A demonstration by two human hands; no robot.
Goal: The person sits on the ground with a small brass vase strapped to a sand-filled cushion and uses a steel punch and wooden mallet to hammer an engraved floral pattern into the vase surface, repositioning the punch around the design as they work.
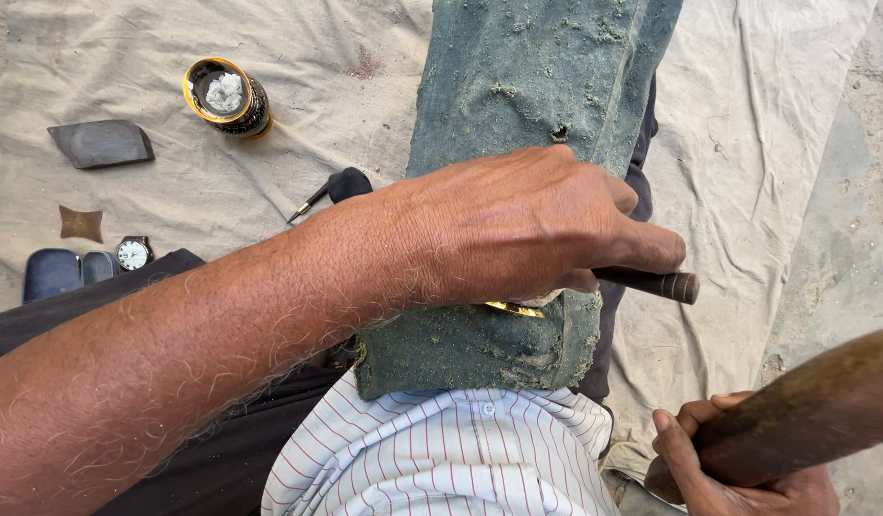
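Left hand (527,225): clenched around dark tool handle (651,283), pressed on green padded board (518,191).
Right hand (737,459): grasping wooden mallet (804,406).

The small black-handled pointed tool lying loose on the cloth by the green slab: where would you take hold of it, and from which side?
Probably grip the pointed tool by its bulbous black handle, the thick end next to the green slab, coming from above. The thin metal tip points down-left toward the wristwatch and offers little to pinch. It lies flat on the cloth, with the left hand close beside it.
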